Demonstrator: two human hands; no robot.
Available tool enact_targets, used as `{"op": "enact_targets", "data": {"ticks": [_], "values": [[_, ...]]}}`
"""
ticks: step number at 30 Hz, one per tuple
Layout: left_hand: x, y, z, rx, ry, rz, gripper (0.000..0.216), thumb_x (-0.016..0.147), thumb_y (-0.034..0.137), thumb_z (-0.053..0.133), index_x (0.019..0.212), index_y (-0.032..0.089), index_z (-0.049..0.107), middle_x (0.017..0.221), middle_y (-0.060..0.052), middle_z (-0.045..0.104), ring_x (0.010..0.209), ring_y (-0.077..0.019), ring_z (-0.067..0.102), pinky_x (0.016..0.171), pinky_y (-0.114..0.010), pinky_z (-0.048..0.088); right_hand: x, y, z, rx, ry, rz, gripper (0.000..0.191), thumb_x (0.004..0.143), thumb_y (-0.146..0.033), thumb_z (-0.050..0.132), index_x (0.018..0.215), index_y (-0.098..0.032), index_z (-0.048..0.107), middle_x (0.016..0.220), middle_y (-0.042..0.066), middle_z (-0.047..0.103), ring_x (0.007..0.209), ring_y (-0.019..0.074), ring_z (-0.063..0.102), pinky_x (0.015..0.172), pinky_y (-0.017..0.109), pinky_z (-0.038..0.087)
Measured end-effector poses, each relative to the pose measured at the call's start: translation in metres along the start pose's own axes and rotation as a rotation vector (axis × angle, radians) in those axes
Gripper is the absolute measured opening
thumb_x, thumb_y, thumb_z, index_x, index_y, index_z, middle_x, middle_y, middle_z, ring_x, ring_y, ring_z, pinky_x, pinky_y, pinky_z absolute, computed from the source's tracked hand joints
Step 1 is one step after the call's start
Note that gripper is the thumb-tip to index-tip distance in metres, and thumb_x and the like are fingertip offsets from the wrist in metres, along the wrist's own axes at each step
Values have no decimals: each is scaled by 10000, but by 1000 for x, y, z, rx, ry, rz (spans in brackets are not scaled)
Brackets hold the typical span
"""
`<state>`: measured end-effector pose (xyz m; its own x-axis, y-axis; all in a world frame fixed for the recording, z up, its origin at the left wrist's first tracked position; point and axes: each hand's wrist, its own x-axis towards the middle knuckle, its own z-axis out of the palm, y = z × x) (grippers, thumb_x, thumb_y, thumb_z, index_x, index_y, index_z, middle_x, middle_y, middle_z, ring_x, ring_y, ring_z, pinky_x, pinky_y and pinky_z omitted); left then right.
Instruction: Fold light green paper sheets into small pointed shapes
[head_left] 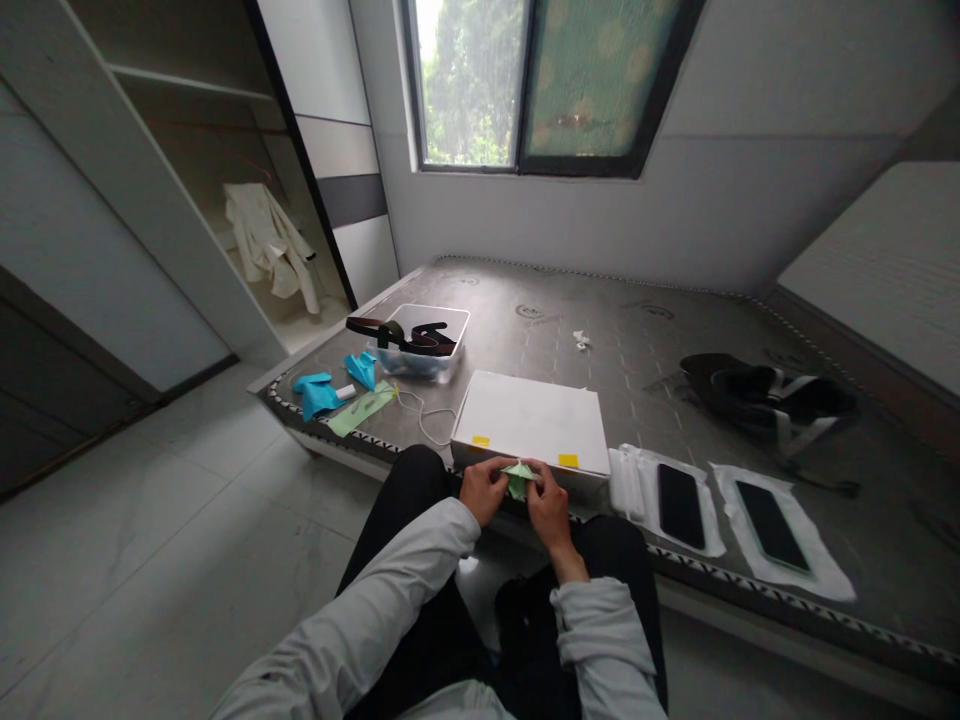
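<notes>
Both hands meet at the front edge of a white box (531,415), holding a small piece of folded green paper (519,480) between them. My left hand (484,490) pinches the paper's left side, and my right hand (550,508) grips its right side. The folded paper flares out at the top and narrows below. Two yellow stickers mark the near edge of the box lid. Left of the box lie a flat strip of green paper (361,410) and folded blue paper pieces (318,396).
A clear plastic bin (431,365) with dark belts stands behind the papers. A white cable (424,415) curls beside the box. To the right lie two phones (681,507) on white wrapping and a black cap-like item with straps (772,400). The mattress edge runs along the front.
</notes>
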<state>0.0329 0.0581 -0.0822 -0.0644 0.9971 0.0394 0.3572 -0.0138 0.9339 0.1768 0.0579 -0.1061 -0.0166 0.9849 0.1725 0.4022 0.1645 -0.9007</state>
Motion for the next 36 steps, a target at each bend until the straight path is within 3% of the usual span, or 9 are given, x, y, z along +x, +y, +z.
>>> {"op": "enact_targets", "data": {"ticks": [3,6,10,14,17,19,22,30,36], "values": [[5,-6,4,-187,-10,-135,264,742,245,567,928,202,750,806,-18,753,646,-89,645,631,-180,548,2,1,-2,89,40,46,269,819,-308,502,1007,-184,649,821,41,726,651,190,663,631,278,517],[10,-12,8,-285,-37,-209,285,739,246,537,929,172,737,820,-38,743,684,-101,669,618,-201,574,5,4,-3,198,2,78,284,805,-352,520,959,-172,675,906,65,727,723,208,678,643,295,545],[12,-16,7,-254,-5,-210,262,716,230,540,869,169,744,753,-25,722,637,-80,645,588,-174,551,7,5,-5,321,-92,107,401,821,-466,506,967,-145,698,952,98,722,766,232,689,643,326,571],[8,-13,3,-211,13,-171,236,703,188,534,803,170,747,628,4,687,547,-57,596,543,-138,496,7,6,-5,349,-75,129,513,773,-522,607,1094,-124,649,942,118,726,780,239,692,673,340,577],[5,-8,2,-216,11,-145,242,736,225,534,870,179,729,710,-4,723,613,-78,642,570,-149,509,8,9,-4,328,-41,141,593,748,-518,654,1180,-114,602,888,108,736,771,236,699,707,350,572],[4,-4,1,-213,18,-138,279,761,337,569,946,188,717,786,-24,747,673,-105,675,598,-174,529,8,10,-4,308,-45,137,525,746,-522,659,1088,-123,660,883,106,738,805,245,703,740,349,567],[4,-4,-1,-186,36,-138,331,718,455,649,875,180,749,780,-51,755,688,-133,682,631,-201,540,8,7,-7,266,-35,125,437,756,-541,642,926,-147,721,879,99,741,821,261,704,742,348,564],[9,-14,6,-324,48,-232,395,644,514,715,814,158,752,748,-60,746,622,-130,661,544,-208,550,7,-3,-8,220,31,89,410,767,-545,630,892,-168,733,869,78,742,769,237,689,696,312,544],[15,-16,4,-511,96,-328,514,574,565,754,849,133,714,850,-81,750,716,-147,691,542,-200,568,10,6,-7,283,142,122,428,756,-557,631,858,-146,693,864,96,734,789,244,690,725,330,548]]}}
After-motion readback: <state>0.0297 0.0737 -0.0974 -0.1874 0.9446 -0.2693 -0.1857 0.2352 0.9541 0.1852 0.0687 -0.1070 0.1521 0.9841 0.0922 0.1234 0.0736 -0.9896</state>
